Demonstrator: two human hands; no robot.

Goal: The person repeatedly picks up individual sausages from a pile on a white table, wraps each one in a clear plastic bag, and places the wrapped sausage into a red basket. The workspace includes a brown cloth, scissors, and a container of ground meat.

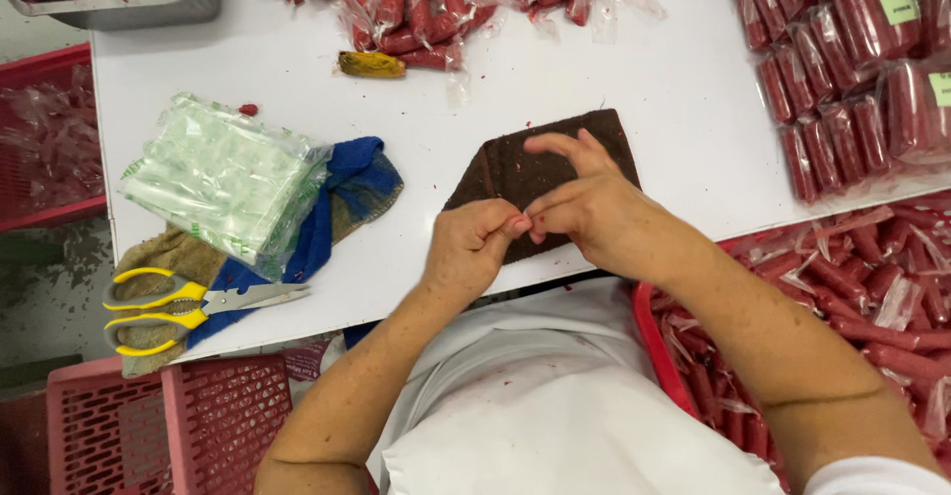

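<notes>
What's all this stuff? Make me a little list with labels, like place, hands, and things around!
Place: white table
Left hand: fingertips pinched together, touching the right hand, over the brown cloth
Right hand: fingers meet the left hand's; what they pinch is too small to tell
Left of the hands: stack of clear bags on a blue towel; yellow-handled scissors
Far edge: red sausages in loose clear wrap
Right: sealed sausage packs
Below right: red crate of sausages
</notes>
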